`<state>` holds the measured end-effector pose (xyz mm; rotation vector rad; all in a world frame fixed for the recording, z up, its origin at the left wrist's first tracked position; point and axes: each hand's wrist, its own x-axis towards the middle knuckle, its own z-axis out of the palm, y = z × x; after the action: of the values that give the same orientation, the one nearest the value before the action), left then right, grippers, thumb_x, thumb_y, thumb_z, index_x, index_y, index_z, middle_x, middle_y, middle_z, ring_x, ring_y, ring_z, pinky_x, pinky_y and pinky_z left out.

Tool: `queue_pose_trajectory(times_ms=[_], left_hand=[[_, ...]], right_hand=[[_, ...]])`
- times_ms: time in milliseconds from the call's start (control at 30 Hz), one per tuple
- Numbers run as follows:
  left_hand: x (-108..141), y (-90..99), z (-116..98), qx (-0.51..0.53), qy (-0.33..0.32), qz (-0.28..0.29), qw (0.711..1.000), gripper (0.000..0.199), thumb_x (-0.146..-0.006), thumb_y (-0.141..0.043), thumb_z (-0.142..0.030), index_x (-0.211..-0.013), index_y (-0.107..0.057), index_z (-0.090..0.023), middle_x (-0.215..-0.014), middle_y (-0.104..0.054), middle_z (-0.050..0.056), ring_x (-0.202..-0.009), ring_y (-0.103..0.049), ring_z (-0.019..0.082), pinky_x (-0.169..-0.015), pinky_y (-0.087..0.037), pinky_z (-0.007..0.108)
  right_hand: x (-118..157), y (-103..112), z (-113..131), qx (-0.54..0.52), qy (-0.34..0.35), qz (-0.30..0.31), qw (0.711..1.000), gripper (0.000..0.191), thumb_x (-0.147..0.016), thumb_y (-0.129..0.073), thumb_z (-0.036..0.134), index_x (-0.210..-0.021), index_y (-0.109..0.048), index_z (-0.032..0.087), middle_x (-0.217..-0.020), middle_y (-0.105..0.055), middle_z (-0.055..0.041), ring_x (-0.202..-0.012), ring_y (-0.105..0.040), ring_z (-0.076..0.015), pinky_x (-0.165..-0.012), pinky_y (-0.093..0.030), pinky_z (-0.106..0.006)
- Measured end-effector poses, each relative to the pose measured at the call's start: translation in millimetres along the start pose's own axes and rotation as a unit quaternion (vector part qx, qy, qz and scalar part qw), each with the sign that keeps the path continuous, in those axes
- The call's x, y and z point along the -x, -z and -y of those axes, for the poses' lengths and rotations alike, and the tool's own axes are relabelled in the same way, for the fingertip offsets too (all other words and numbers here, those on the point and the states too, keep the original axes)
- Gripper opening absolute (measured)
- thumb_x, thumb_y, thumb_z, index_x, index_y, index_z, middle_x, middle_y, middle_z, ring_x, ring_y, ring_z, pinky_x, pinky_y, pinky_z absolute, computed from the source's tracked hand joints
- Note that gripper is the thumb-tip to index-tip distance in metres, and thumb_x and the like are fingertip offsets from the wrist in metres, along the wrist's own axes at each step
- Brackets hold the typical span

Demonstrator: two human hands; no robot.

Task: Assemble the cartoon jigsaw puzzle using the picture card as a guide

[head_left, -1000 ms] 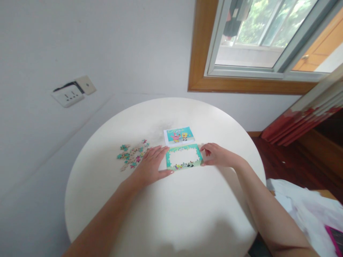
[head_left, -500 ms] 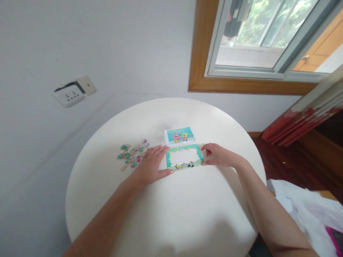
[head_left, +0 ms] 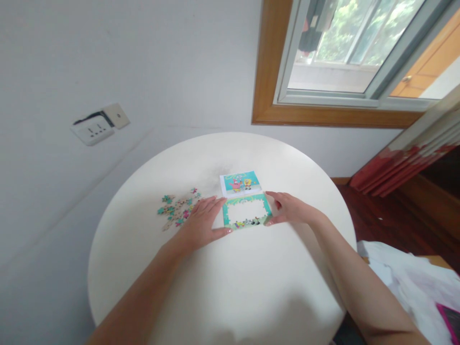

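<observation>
A jigsaw puzzle border [head_left: 246, 223] with a teal and green cartoon print lies flat on the white round table [head_left: 258, 268], its middle blank white. Along its left edge rests my left hand [head_left: 203, 221], fingers stretched out and the thumb at the lower left corner. My right hand [head_left: 289, 209] is at the right edge, index finger by the upper corner and thumb by the lower one, spread apart. Just behind the border is a picture card [head_left: 240, 183] showing a pink starfish and a yellow sponge character. Loose puzzle pieces [head_left: 176, 211] are scattered left of my left hand, which partly covers them.
A wall with a socket [head_left: 94, 129] stands behind the table at left. The wood-framed window [head_left: 266, 112] is at the back right, beside a red and cream curtain [head_left: 391, 165]. White cloth or plastic [head_left: 398, 282] lies at the lower right.
My right hand has shifted slightly left onto the border's right corners, its thumb and index finger spreading wider. My left hand has stayed in place.
</observation>
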<state>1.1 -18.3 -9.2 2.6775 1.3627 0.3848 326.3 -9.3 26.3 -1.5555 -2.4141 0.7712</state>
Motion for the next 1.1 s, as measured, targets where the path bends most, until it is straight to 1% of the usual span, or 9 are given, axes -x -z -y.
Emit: queue_pose_trajectory(times_ms=[100, 267, 567, 767, 967, 1100], left_hand=[[-0.3, -0.8, 0.9, 0.001, -0.006, 0.0, 1.0, 0.083, -0.08, -0.059, -0.061, -0.145, -0.033, -0.017, -0.145, -0.044, 0.014, -0.136, -0.035, 0.032, -0.116, -0.022, 0.048], [-0.5, -0.8, 0.4, -0.003, -0.006, -0.002, 1.0, 0.082, -0.08, -0.06, -0.06, -0.144, -0.034, -0.016, -0.145, -0.044, 0.014, -0.136, -0.035, 0.032, -0.115, -0.023, 0.048], [-1.2, -0.1, 0.0, -0.004, -0.009, 0.0, 1.0, 0.081, -0.081, -0.059, -0.061, -0.144, -0.034, -0.018, -0.145, -0.044, 0.014, -0.136, -0.035, 0.032, -0.115, -0.022, 0.049], [-0.1, -0.7, -0.6, 0.004, -0.01, -0.002, 1.0, 0.08, -0.081, -0.059, -0.06, -0.145, -0.033, -0.021, -0.146, -0.043, 0.013, -0.136, -0.035, 0.034, -0.115, -0.022, 0.05], [-0.3, -0.4, 0.0, -0.004, -0.009, -0.003, 1.0, 0.083, -0.08, -0.06, -0.062, -0.145, -0.033, -0.018, -0.145, -0.044, 0.014, -0.136, -0.035, 0.033, -0.115, -0.023, 0.049], [-0.3, 1.0, 1.7, -0.003, -0.008, -0.003, 1.0, 0.083, -0.08, -0.059, -0.062, -0.146, -0.032, -0.02, -0.145, -0.044, 0.015, -0.136, -0.037, 0.033, -0.114, -0.024, 0.049]], right_hand=[[-1.2, 0.0, 2.5, 0.017, 0.005, 0.0, 1.0, 0.104, -0.059, -0.076, 0.064, -0.143, -0.04, 0.016, -0.096, -0.063, -0.0095, -0.094, -0.057, -0.0277, -0.085, -0.044, -0.038], [-2.2, -0.3, 5.2, 0.039, 0.007, 0.002, 0.999, 0.096, -0.061, -0.076, 0.063, -0.139, -0.045, 0.016, -0.098, -0.063, -0.0112, -0.097, -0.056, -0.0291, -0.085, -0.043, -0.038], [-3.4, -2.0, 2.2, 0.04, 0.017, -0.003, 0.999, 0.094, -0.062, -0.075, 0.063, -0.139, -0.046, 0.017, -0.104, -0.063, -0.0125, -0.099, -0.057, -0.03, -0.085, -0.043, -0.038], [-3.5, -2.6, 2.3, 0.041, 0.021, -0.009, 0.999, 0.094, -0.063, -0.074, 0.064, -0.139, -0.046, 0.017, -0.105, -0.063, -0.0126, -0.101, -0.057, -0.0302, -0.085, -0.043, -0.038], [-1.8, -0.7, 5.5, 0.046, 0.013, -0.008, 0.999, 0.097, -0.062, -0.075, 0.064, -0.14, -0.044, 0.015, -0.104, -0.063, -0.0129, -0.101, -0.057, -0.0304, -0.085, -0.043, -0.038], [-0.9, 0.8, 5.7, 0.028, 0.017, -0.002, 0.999, 0.1, -0.062, -0.074, 0.065, -0.143, -0.04, 0.017, -0.103, -0.063, -0.0117, -0.098, -0.058, -0.0291, -0.084, -0.044, -0.037]])
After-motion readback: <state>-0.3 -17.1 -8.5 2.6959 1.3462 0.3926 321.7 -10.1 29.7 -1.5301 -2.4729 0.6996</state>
